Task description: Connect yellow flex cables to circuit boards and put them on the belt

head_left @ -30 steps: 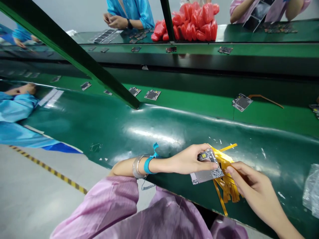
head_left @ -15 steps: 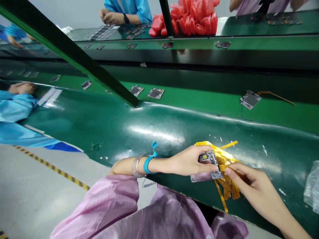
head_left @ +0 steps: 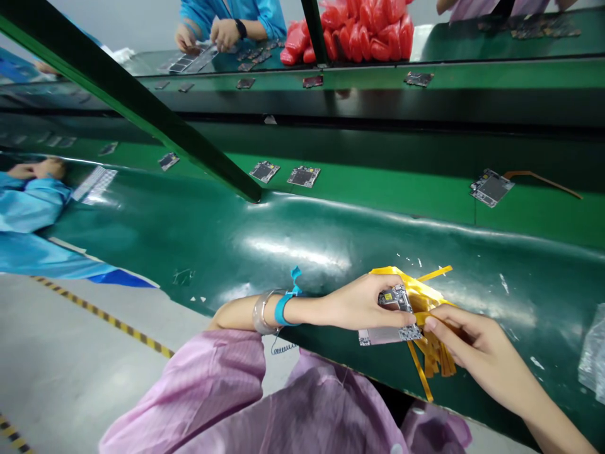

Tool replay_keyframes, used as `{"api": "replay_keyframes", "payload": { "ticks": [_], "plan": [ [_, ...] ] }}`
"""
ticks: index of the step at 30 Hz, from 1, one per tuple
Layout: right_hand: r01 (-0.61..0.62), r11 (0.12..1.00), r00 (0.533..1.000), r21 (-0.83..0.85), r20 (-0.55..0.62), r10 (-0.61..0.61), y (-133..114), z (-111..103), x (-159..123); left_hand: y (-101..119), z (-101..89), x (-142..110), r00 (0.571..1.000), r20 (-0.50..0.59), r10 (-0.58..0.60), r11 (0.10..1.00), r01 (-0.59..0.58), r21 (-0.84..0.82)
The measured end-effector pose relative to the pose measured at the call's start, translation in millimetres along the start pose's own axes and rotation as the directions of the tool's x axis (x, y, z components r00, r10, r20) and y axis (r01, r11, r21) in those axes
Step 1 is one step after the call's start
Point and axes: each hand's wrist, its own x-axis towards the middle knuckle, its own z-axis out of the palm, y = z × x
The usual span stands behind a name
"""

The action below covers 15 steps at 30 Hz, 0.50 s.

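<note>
My left hand (head_left: 363, 304) grips a circuit board (head_left: 396, 297) by its edges, thumb along the near side and fingers round the far side. A blue wrist strap (head_left: 282, 310) and a clear bangle circle that wrist. My right hand (head_left: 466, 334) pinches an orange-yellow flex cable (head_left: 422, 318) between thumb and forefinger, close against the board's right edge. Whether the cable is joined to the board cannot be made out. Beneath both hands lies a pile of yellow flex cables (head_left: 439, 366) on the green bench. My right fingertips partly hide the cable.
Beyond the bench edge runs a green conveyor (head_left: 359, 189) with several boards, one board (head_left: 492, 188) trailing an orange cable. A slanted green post (head_left: 189, 142) crosses the left side. Co-workers' hands (head_left: 47, 168) show left and across. Red packets (head_left: 363, 34) and a clear bag (head_left: 593, 353) lie about.
The boards on the near conveyor have shifted right, those on the far one slightly left. Across the line, a co-worker's hands have moved apart. My hands hold nearly the same pose.
</note>
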Motion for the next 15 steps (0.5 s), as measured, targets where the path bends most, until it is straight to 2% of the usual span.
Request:
{"api": "replay_keyframes", "payload": {
  "ticks": [6,9,11,13,15],
  "plan": [
    [-0.060,0.998,0.995,0.003,0.079,0.059,-1.4,5.7,0.8,-1.9,0.5,7.0,0.999,-0.041,0.002,1.000,-0.002,-0.005],
    [-0.092,0.995,0.994,-0.022,0.057,0.093,4.8,3.1,-2.2,0.1,-1.4,7.7,0.999,-0.035,0.013,1.000,-0.014,-0.014],
    [-0.077,0.996,0.997,-0.042,-0.016,0.076,13.7,-2.8,-3.4,2.7,-3.6,6.4,0.998,-0.039,-0.040,0.999,0.040,-0.017],
    [-0.018,0.997,0.984,-0.081,-0.176,0.004,24.7,-11.0,-1.4,5.7,-8.0,7.3,0.993,-0.042,-0.109,0.994,0.108,-0.025],
    [0.051,0.982,0.917,-0.181,-0.382,-0.118,34.8,-19.3,5.2,8.7,-16.2,16.3,0.992,-0.078,-0.099,0.995,0.097,-0.029]
  ]
}}
